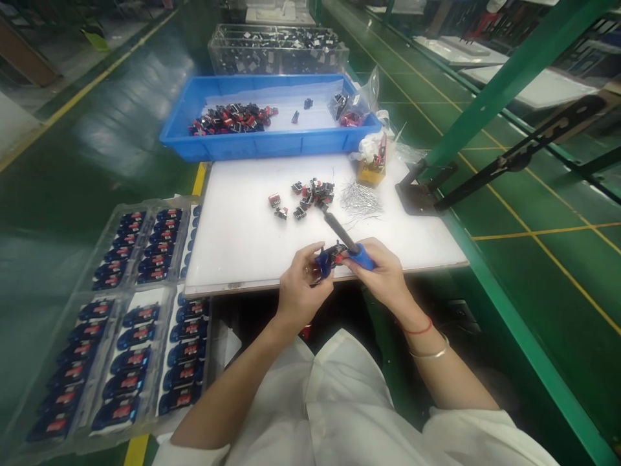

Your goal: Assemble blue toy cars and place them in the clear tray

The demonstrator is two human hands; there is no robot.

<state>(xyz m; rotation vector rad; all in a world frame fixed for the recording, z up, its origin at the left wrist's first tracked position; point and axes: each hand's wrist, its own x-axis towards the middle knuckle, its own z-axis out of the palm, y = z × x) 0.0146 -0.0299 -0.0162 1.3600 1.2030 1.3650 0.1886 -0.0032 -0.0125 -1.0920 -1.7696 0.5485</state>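
Observation:
My left hand (303,285) is closed around a dark blue plastic housing (322,264) near the table's front edge. A small red-and-black part (337,254) sits at the housing's right side, touched by my right fingertips. My right hand (381,272) also grips a soldering iron (340,231) by its blue handle. Its metal shaft points forward and left, away from me, toward a loose pile of small black-and-red switch-like parts (315,194). Right of that pile lies a heap of thin silvery wire pieces (361,199). How the part joins the housing is hidden by my fingers.
A blue bin (272,147) with more small parts stands across the table's (237,239) far end, a clear box (279,58) behind it. A yellow container (371,175) and a black metal bracket (422,197) are at right. Clear trays (165,292) of blue housings lie left.

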